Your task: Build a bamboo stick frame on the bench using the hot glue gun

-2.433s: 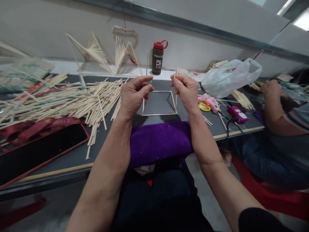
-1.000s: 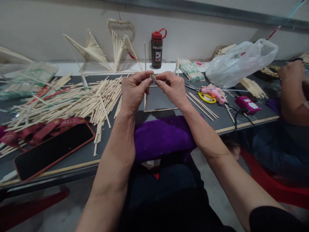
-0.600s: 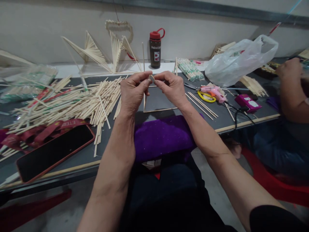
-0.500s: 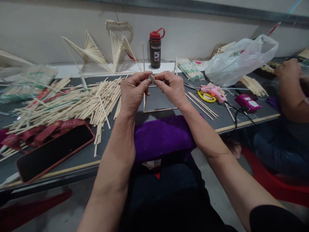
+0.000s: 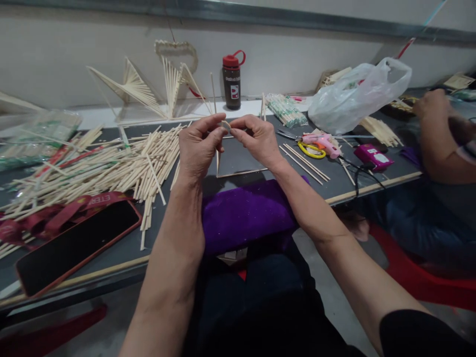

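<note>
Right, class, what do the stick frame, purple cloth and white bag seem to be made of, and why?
Stick frame: probably unpainted wood or bamboo, being pale and matt.
Purple cloth: fabric, perhaps plush, with a dull surface holding pale specks.
White bag: almost certainly thin plastic, see-through, crinkled and slightly glossy.

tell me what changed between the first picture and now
The right-hand grip let go of the frame's upright stick and moved left to meet the left-hand grip; fingertips of both now come together at a small pale piece. The stick frame, bottle and yellow-handled scissors stayed put.
</note>
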Motion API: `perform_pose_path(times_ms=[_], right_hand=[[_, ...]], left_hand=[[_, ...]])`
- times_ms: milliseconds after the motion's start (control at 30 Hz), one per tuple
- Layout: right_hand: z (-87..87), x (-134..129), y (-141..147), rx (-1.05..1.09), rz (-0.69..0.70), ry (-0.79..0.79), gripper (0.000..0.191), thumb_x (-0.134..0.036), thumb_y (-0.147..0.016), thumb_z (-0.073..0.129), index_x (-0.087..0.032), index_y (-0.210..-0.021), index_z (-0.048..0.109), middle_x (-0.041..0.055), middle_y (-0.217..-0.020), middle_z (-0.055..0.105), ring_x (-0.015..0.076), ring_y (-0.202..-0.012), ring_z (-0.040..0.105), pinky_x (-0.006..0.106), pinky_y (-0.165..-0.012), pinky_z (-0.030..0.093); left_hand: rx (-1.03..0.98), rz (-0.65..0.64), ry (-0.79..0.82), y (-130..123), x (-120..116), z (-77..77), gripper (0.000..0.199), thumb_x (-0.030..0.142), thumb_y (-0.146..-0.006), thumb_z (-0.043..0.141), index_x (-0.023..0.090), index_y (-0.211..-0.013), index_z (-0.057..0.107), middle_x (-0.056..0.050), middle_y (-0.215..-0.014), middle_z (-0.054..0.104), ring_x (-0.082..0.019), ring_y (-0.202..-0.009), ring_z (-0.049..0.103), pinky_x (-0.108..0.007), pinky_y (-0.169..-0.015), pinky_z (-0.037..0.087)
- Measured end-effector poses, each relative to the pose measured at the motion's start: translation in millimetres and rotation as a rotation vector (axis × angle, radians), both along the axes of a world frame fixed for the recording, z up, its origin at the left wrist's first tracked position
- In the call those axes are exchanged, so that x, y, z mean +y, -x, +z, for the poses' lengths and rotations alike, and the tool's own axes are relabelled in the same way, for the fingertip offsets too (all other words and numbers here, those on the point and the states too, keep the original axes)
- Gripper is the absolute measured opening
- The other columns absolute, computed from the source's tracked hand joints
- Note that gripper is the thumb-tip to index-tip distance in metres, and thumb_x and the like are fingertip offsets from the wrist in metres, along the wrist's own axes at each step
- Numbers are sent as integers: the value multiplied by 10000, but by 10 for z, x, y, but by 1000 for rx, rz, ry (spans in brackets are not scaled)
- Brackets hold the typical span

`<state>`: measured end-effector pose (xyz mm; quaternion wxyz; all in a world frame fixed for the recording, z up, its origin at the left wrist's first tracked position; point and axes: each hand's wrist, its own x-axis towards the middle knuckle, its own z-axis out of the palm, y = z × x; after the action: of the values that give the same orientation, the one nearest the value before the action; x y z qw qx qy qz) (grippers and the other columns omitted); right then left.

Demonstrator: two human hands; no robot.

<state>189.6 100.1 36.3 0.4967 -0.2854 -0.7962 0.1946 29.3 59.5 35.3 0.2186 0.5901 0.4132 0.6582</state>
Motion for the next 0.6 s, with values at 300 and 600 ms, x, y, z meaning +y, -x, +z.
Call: perform_pose_path(times_ms=[300, 600], right_hand=[[6, 22, 8, -17, -14, -26, 193, -368, -953, 641, -206, -968, 746, 15, -917, 730, 123, -809, 609, 278, -773, 482], [12, 21, -9, -7, 15, 26, 289, -470, -947, 625, -208, -970, 746, 24, -900, 722, 131, -794, 597, 269, -709, 477]], left_hand=[[24, -57, 8, 41, 30, 17, 189, 265, -782, 768, 276, -970, 775, 17, -718, 683, -73, -457, 528, -200, -385, 414], [32, -114, 56, 76, 44, 29, 144, 259, -804, 754, 272, -947, 755, 14, -673, 658, -94, -462, 538, -223, -374, 380]])
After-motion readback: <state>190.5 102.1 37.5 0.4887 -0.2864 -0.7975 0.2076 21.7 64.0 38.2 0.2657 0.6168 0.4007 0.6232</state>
